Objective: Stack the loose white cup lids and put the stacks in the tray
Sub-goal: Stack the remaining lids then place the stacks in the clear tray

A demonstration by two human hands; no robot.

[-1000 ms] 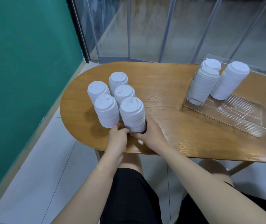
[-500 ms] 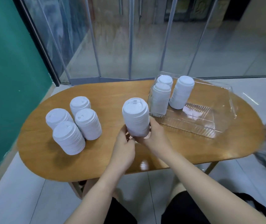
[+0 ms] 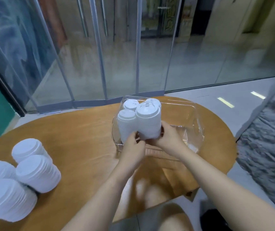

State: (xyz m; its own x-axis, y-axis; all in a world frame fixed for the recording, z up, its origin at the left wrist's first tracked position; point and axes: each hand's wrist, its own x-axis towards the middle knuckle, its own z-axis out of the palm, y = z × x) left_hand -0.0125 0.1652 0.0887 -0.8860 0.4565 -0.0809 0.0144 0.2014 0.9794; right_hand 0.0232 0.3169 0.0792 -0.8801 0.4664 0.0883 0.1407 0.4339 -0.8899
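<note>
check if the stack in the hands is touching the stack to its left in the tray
Touching. In the head view the held stack presses side to side against the neighbouring stack, with no gap between them, inside the tray.

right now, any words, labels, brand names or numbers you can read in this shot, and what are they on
None can be read.
The held stack of lids, gripped by the left hand and right hand at the clear tray, shows only raised moulded marks on its top lid, too blurred to read.
The stacks on the table look plain white.
The green and gold shape behind the glass is too blurred to tell.
</note>
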